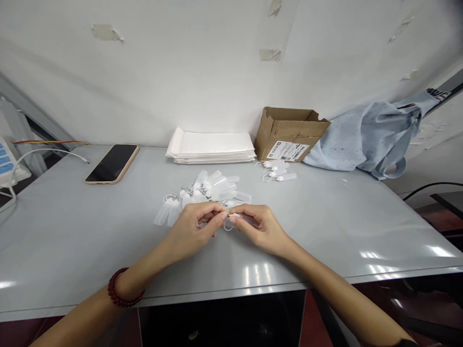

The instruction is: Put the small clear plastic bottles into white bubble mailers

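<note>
My left hand (197,226) and my right hand (258,226) meet fingertip to fingertip over the middle of the grey table. Between them is a small white plastic bottle (235,215) with a thin white cord loop (228,227) hanging below. My right thumb and forefinger pinch the bottle's white end. The left thumb and forefinger are pinched against the same end; what exactly they hold is too small to make out. Just beyond my hands lies a loose pile of translucent white bottles (217,185) with cord loops, partly hidden by my left fingers.
Several similar bottles (278,171) lie in a group before an open cardboard box (285,137). A stack of white padded envelopes (211,147) rests against the wall. A phone (113,165) and a white cable (47,150) lie left; a light blue cloth bag (361,137) leans at right.
</note>
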Motion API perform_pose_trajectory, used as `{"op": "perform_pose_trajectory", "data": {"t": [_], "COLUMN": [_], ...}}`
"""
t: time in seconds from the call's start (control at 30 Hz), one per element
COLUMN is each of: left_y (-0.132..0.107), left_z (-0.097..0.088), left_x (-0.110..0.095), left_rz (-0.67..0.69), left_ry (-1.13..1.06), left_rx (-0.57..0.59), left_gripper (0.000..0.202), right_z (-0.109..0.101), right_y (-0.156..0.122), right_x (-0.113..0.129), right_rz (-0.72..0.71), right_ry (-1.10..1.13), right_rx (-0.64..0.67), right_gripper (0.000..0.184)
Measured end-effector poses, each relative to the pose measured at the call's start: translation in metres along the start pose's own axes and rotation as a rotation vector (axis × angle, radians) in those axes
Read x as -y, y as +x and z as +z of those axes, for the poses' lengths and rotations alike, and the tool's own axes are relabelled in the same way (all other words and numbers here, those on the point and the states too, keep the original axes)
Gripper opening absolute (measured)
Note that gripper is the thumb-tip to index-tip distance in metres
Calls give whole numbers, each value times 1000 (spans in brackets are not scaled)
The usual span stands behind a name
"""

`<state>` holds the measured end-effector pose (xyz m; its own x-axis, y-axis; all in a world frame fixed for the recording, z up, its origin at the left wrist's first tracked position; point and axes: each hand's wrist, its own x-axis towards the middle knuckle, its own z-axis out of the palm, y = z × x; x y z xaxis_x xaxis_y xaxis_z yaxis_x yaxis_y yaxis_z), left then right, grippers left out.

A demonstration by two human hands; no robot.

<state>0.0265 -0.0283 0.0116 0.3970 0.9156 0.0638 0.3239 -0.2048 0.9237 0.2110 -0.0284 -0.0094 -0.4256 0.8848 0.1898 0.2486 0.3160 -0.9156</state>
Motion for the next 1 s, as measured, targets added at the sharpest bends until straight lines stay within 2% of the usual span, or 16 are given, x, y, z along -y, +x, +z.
{"op": "perform_pose_trajectory", "data": {"t": [0.17, 0.3, 0.6, 0.83, 0.93, 1.0], "left_y": [0, 0, 1, 0, 2, 3], "left_z": [-4, -6, 0, 4, 0, -7], "left_x": [1, 3, -1, 2, 2, 3], "left_rz": [12, -31, -42, 17, 23, 5], "left_ry": [16, -8, -26, 65, 54, 40], "left_rx": [-20, -70, -21, -58, -88, -161], "left_gripper": [22, 25, 19, 22, 21, 20], "right_z": [-2, -3, -1, -1, -5, -12], "right_y": [0, 0, 0, 1, 3, 5], "right_x": [2, 3, -1, 0, 0, -3], "right_rz": [-1, 5, -2, -27, -82, -134], "right_ry": [2, -19, -27, -32, -141, -288], "right_rx": [-24, -38, -16, -14, -30, -47], "right_gripper": [21, 22, 23, 21, 22, 24]}}
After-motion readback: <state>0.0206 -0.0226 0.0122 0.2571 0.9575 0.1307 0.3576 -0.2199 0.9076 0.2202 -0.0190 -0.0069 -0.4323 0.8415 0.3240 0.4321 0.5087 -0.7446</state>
